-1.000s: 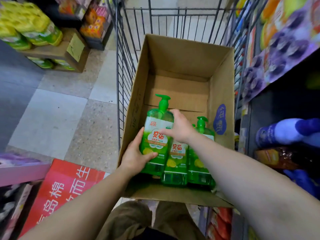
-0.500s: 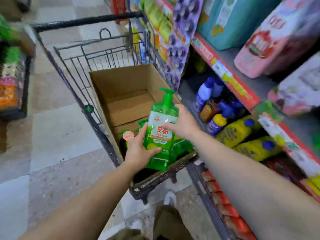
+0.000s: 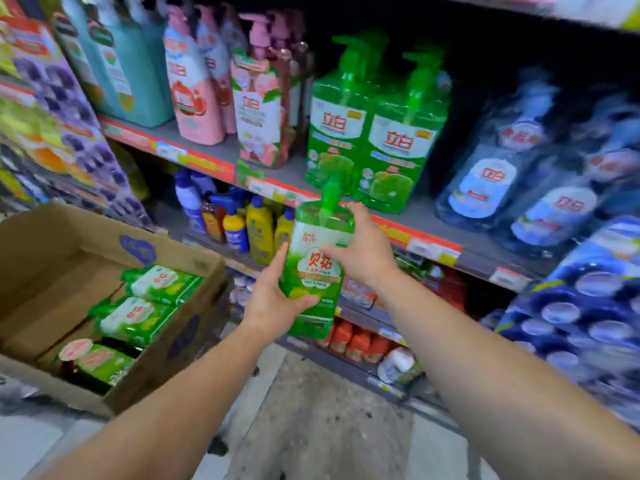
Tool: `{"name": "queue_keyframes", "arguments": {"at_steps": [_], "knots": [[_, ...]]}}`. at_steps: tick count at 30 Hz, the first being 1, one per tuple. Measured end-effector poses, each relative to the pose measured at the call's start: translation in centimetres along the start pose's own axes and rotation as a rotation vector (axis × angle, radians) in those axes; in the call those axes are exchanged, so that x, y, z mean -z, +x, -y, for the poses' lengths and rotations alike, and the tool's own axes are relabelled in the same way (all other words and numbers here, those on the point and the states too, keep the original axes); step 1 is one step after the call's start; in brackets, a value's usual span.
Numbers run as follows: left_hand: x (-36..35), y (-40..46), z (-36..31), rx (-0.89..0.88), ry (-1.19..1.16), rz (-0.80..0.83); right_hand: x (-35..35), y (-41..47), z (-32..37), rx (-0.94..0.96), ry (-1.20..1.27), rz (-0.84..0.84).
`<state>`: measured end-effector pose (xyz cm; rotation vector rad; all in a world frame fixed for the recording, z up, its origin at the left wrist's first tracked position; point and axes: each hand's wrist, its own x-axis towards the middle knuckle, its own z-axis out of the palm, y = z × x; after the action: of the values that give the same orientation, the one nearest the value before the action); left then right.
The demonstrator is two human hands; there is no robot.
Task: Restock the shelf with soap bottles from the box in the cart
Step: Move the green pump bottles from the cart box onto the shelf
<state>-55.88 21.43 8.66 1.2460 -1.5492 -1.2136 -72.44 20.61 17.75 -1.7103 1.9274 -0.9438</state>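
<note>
Both hands carry the load: my left hand point(image 3: 273, 303) wraps its fingers and thumb round the lower body of the green soap bottle point(image 3: 313, 268), and my right hand point(image 3: 360, 247) curls over its upper right shoulder, thumb across the label. I hold the bottle in mid-air, roughly upright, pump top leaning slightly right, its long axis running from the left palm up toward the shelf board point(image 3: 433, 216). That board lies ahead of and above the bottle; the bottle's pump already overlaps its red price strip point(image 3: 398, 233) in this view. Two green pump bottles of another label point(image 3: 367, 133) stand on the board directly beyond, with bare grey board in front of and to the right of them, before the blue bottles point(image 3: 519, 174). I judge the placing to turn on lifting the base clear of the strip and pushing forward; the right hand is the nearer to the shelf. Behind and to the left, the cardboard box point(image 3: 166, 341) holds more green soap bottles lying flat point(image 3: 138, 317).
</note>
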Motion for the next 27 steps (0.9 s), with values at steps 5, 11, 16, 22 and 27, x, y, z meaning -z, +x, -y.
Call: {"name": "queue_keyframes", "arguments": {"at_steps": [5, 11, 16, 22, 27], "knots": [[-17.2, -5.3, -4.1, -0.006, -0.009, 0.186, 13.5, -9.9, -10.9, -0.104, -0.061, -0.172], [-36.7, -13.6, -11.5, -0.085, -0.052, 0.392, 30.6, -21.9, -21.5, -0.259, -0.140, -0.344], [-47.6, -16.6, -17.2, -0.149, -0.021, 0.511, 40.5, -27.8, -27.0, -0.397, -0.086, -0.569], [-57.7, -15.7, -21.5, -0.304, 0.020, 0.584, 48.4, -29.6, -32.1, -0.470, -0.059, -0.719], [-64.7, -12.4, -24.5, -0.362, -0.048, 0.615, 53.4, -27.8, -35.3, -0.457, -0.055, -0.820]]}}
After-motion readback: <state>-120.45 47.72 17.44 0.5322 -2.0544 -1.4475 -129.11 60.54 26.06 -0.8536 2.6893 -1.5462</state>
